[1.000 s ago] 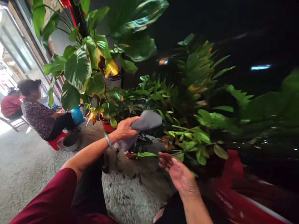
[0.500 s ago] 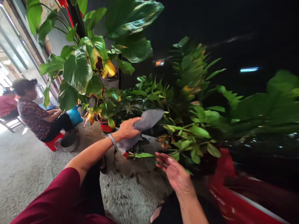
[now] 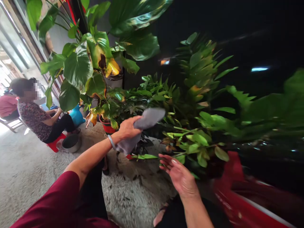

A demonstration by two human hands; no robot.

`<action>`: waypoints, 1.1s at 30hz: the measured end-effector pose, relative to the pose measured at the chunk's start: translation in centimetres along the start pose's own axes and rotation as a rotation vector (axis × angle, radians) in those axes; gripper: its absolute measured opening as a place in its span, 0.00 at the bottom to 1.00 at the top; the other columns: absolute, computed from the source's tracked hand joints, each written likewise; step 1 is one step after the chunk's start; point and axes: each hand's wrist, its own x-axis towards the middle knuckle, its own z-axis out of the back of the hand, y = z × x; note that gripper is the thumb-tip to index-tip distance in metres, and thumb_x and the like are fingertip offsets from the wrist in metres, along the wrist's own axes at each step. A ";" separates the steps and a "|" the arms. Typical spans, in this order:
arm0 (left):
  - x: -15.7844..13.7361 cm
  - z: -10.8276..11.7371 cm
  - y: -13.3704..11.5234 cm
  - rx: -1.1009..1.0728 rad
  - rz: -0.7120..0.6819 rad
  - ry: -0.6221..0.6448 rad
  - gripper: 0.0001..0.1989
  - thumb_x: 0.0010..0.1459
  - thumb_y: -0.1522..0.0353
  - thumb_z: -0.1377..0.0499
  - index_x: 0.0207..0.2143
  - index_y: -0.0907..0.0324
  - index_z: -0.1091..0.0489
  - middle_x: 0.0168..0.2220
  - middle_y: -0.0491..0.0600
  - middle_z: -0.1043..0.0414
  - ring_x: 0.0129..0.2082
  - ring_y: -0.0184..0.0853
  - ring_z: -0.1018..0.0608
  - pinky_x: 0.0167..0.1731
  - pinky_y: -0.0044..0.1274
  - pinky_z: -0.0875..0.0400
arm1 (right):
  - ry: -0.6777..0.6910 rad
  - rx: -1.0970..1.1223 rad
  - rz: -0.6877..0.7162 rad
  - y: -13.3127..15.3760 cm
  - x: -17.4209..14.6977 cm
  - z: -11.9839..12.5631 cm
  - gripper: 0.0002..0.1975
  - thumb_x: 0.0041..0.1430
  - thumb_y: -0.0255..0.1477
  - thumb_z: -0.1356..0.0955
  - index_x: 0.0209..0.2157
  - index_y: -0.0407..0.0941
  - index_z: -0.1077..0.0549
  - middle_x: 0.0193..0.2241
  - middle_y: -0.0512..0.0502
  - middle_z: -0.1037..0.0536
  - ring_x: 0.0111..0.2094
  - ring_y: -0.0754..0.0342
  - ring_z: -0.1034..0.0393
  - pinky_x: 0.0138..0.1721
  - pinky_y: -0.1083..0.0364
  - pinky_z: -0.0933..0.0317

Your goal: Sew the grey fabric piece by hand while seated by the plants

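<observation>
My left hand (image 3: 129, 128) is closed around a grey cloth (image 3: 152, 117). One end of the cloth sticks out past the fingers and the rest hangs below the palm. A bracelet circles that wrist. Lower and to the right, my right hand (image 3: 179, 174) has its fingers bent around a thin green plant stem (image 3: 174, 155), palm turned up. The stem's leafy tip (image 3: 146, 156) points left beyond the fingertips, under the cloth. From the other side the stem runs into a bushy plant (image 3: 197, 142). The exact grip of the fingertips is partly hidden.
A tall large-leaved plant (image 3: 78, 66) in a red pot (image 3: 108, 126) stands ahead on the left. At right is a red bag-like object (image 3: 228, 190). One person (image 3: 35, 114) sits on a red stool (image 3: 55, 142) beside a basin (image 3: 71, 143); another person (image 3: 8, 106) sits behind.
My left hand and the cloth have shifted slightly left and down. My right hand keeps its place at the stem. The view has turned a little.
</observation>
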 end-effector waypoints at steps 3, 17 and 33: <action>-2.4 -0.5 1.3 0.023 0.008 0.207 0.28 0.45 0.71 0.35 0.52 0.55 0.27 0.47 0.47 0.22 0.48 0.44 0.22 0.51 0.32 0.29 | 0.000 -0.006 -0.005 0.2 -0.2 0.2 0.11 0.47 0.35 0.29 0.34 0.50 0.18 0.41 0.45 0.17 0.34 0.50 0.23 0.32 0.54 0.28; -3.1 0.2 1.2 0.001 0.012 0.267 0.30 0.45 0.73 0.35 0.53 0.52 0.27 0.50 0.46 0.24 0.51 0.44 0.24 0.54 0.32 0.31 | -0.006 -0.033 0.025 -0.1 -0.3 0.3 0.11 0.49 0.35 0.29 0.35 0.49 0.18 0.40 0.44 0.17 0.35 0.49 0.23 0.32 0.53 0.28; -5.1 1.7 4.0 0.020 0.030 0.295 0.30 0.44 0.71 0.36 0.53 0.54 0.27 0.50 0.47 0.23 0.50 0.43 0.23 0.53 0.31 0.31 | -0.010 -0.028 0.021 -0.2 -0.4 0.8 0.11 0.50 0.35 0.30 0.35 0.48 0.18 0.40 0.44 0.17 0.35 0.49 0.23 0.33 0.52 0.29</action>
